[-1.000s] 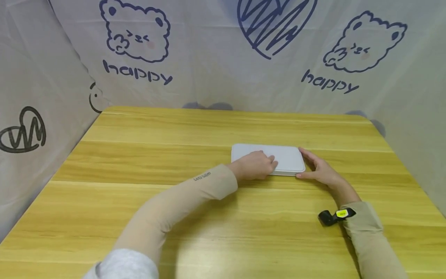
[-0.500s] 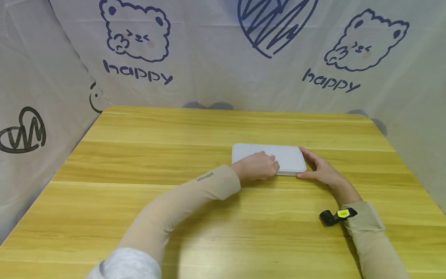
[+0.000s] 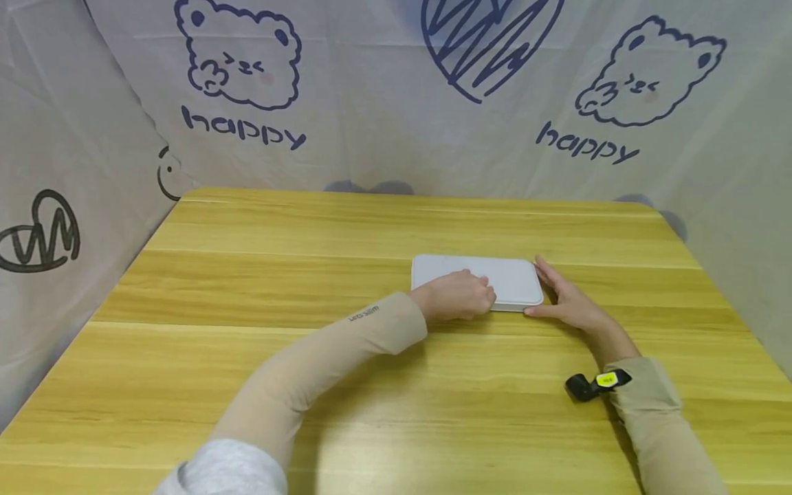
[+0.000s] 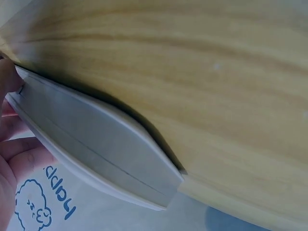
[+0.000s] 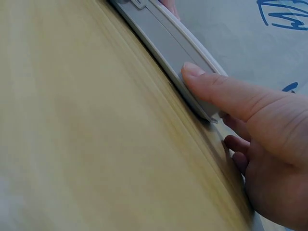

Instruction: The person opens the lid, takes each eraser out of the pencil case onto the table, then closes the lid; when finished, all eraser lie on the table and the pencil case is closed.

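Note:
A flat white rectangular case with rounded corners lies on the wooden table. Its front side shows a thin seam in the left wrist view, and a small clasp-like piece sits on that side in the right wrist view. My left hand reaches across the lid with fingers curled, its thumb at the front side and its other fingers over the top. At the right end, my right hand holds the case, with the thumb along the front side and the fingers round the far corner.
The wooden table runs back to a white cloth printed with bears, a heart and lettering. More cloth hangs at the left and right sides. A small black device is strapped to the right sleeve.
My left hand has slid slightly to the right and its fingers have curled in more. The right fingertips have shifted a little at the far corner. The case has barely moved.

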`<control>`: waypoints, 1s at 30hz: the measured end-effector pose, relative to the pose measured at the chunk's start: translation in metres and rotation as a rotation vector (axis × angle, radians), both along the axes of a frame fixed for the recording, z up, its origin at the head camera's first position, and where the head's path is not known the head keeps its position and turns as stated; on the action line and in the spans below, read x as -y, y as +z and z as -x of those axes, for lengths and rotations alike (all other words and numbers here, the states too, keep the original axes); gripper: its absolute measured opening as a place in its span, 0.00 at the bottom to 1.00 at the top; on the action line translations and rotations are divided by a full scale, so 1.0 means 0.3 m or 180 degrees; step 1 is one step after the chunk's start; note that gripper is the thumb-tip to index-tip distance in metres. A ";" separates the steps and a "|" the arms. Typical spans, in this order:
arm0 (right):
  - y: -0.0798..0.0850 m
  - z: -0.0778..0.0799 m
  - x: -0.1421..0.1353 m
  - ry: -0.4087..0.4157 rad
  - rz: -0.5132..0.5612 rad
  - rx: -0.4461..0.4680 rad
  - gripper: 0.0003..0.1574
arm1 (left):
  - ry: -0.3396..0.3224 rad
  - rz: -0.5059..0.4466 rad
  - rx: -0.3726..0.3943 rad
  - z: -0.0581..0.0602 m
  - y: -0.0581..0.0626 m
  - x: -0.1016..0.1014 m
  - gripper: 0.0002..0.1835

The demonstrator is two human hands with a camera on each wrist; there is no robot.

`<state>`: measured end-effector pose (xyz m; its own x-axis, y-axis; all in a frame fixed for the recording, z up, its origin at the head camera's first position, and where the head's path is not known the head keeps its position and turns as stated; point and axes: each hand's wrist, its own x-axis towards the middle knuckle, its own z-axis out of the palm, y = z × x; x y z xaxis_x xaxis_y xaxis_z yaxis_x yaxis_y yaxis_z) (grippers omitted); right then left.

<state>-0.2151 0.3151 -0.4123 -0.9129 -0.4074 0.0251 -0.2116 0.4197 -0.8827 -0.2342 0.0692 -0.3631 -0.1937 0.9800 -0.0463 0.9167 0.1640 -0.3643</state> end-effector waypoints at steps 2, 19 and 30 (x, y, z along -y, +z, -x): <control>-0.001 0.003 0.004 0.0088 -0.0012 -0.0036 0.59 | -0.0021 0.0006 0.0036 0.003 0.002 -0.002 0.09; 0.005 0.006 0.011 -0.0050 -0.0281 -0.0026 0.59 | -0.0048 0.0148 0.0161 0.012 0.021 -0.003 0.09; 0.010 -0.007 0.005 -0.0158 -0.0154 0.0105 0.58 | 0.0078 -0.0049 0.0516 0.035 0.037 0.017 0.08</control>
